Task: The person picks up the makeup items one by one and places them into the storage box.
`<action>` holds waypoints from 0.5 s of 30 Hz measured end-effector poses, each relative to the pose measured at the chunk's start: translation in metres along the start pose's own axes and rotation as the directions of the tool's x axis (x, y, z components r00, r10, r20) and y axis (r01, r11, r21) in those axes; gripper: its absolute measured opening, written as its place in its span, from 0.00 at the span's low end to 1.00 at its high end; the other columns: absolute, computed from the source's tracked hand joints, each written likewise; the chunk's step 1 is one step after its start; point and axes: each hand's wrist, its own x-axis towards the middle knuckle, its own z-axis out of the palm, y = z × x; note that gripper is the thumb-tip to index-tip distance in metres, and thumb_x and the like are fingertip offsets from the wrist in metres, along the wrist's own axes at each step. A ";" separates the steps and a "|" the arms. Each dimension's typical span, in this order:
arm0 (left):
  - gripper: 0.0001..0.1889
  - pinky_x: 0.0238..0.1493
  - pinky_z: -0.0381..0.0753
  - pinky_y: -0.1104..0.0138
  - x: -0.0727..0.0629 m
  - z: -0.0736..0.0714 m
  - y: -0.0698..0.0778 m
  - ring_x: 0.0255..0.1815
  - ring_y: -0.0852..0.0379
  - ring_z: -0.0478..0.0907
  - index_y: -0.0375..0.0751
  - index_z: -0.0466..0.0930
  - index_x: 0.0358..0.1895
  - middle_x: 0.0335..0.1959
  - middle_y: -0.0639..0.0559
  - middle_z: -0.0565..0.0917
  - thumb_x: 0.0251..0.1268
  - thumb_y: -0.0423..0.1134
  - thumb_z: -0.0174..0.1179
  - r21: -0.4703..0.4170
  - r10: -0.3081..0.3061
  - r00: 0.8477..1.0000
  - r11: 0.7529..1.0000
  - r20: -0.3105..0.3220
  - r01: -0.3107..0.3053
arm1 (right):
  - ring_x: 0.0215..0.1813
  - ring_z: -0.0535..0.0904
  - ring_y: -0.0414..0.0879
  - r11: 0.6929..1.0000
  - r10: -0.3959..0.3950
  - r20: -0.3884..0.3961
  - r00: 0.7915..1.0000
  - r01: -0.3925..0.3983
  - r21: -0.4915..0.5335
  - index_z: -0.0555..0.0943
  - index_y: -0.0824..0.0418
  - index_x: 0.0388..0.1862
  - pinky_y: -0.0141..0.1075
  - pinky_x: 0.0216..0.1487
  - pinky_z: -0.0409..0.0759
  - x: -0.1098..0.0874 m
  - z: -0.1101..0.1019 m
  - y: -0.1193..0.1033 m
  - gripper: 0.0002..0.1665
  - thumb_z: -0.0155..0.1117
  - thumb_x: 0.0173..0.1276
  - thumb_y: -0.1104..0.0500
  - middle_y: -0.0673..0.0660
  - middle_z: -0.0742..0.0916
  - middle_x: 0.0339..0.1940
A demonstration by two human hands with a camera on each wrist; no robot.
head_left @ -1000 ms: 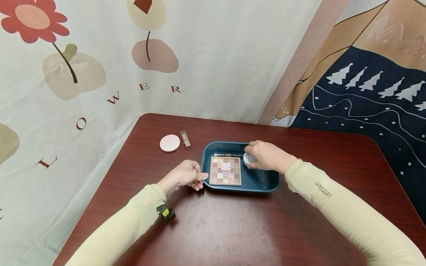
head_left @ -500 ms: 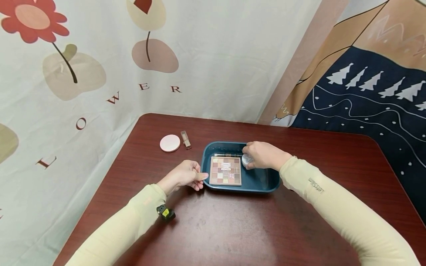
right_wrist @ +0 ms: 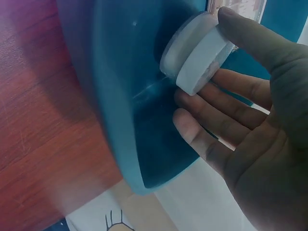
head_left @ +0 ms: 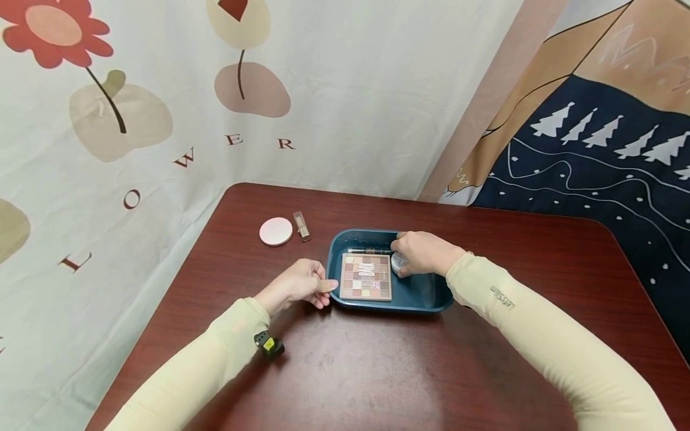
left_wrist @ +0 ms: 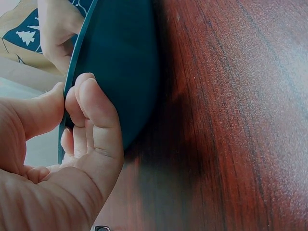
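A dark teal tray [head_left: 423, 297] lies on the table, its left rim pinched between the thumb and fingers of my left hand [head_left: 295, 284]. The left wrist view shows the thumb over the rim [left_wrist: 72, 77] and curled fingers against the outer wall. Inside the tray, my right hand [head_left: 428, 251] holds a small round jar [right_wrist: 199, 55] with a white lid and clear body, tilted on edge in the right wrist view. Left of the jar lies a square eyeshadow palette [head_left: 365, 277]. A slim dark tube [head_left: 362, 251] runs along the tray's far side, partly hidden.
Outside the tray, a round pale pink compact [head_left: 276, 231] and a small lipstick-like tube [head_left: 302, 227] lie at the table's back left. The reddish-brown table [head_left: 323, 371] meets a printed curtain [head_left: 345, 120] behind it.
My right hand has shifted slightly left with the jar, closer to the palette. My left hand stays on the tray rim, and the tray has not visibly moved.
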 end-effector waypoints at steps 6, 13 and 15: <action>0.14 0.24 0.83 0.69 -0.001 0.000 0.001 0.19 0.59 0.79 0.36 0.66 0.31 0.20 0.45 0.80 0.72 0.28 0.63 0.001 0.000 1.000 1.000 0.000 0.000 | 0.39 0.80 0.47 1.000 0.003 0.021 1.000 -0.003 -0.020 0.85 0.64 0.57 0.41 0.50 0.87 0.001 -0.002 -0.004 0.29 0.81 0.62 0.50 0.60 0.86 0.47; 0.14 0.24 0.84 0.68 -0.001 0.000 0.002 0.19 0.59 0.79 0.36 0.67 0.30 0.20 0.46 0.80 0.72 0.28 0.64 0.007 -0.008 1.000 1.000 -0.002 0.008 | 0.40 0.80 0.48 0.999 0.024 0.031 0.999 -0.023 -0.032 0.84 0.64 0.59 0.41 0.51 0.87 0.003 0.000 -0.004 0.31 0.81 0.61 0.50 0.61 0.85 0.50; 0.14 0.24 0.84 0.68 0.000 0.000 0.001 0.19 0.59 0.79 0.36 0.67 0.30 0.20 0.46 0.80 0.72 0.28 0.64 0.011 -0.007 1.000 1.000 -0.002 0.007 | 0.40 0.80 0.48 0.999 0.025 0.032 0.999 -0.024 -0.028 0.84 0.64 0.60 0.41 0.52 0.87 0.003 0.000 -0.004 0.32 0.81 0.61 0.50 0.62 0.84 0.51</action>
